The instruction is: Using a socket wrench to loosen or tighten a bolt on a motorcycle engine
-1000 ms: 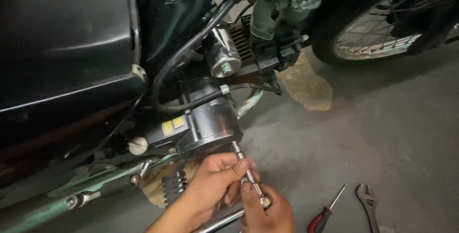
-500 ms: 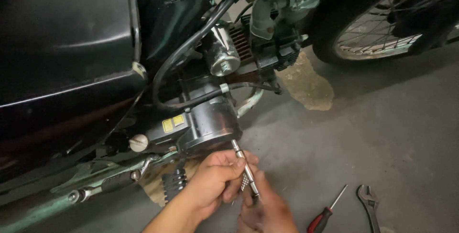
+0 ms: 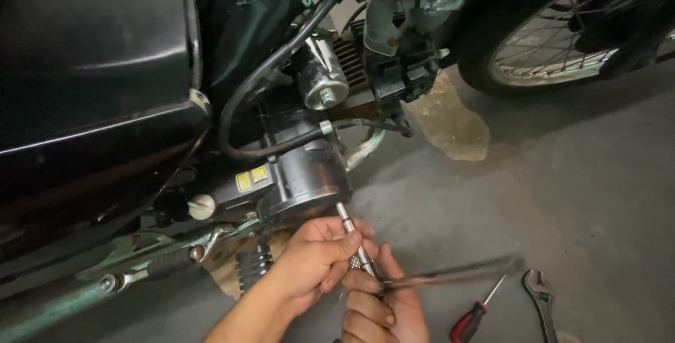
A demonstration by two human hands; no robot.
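The left hand (image 3: 316,258) has its grip pinched around the slim metal extension bar (image 3: 349,227) near its upper end, and the right hand (image 3: 383,301) closes its grip on the knurled lower end of the same tool, where a long handle (image 3: 450,272) now sticks out to the right as a motion-blurred streak (half a second ago no such bar showed there, so the handle has just swung round while the shaft has kept its line). The bar's tip meets the underside of the black engine case (image 3: 302,181) of the motorcycle, just below the yellow sticker (image 3: 252,178), so turning force is going into a fastener hidden there. Farther out on the concrete floor (image 3: 562,195) lie a red-handled screwdriver (image 3: 472,316) and an adjustable wrench (image 3: 541,301), near each other. No containers are in view.
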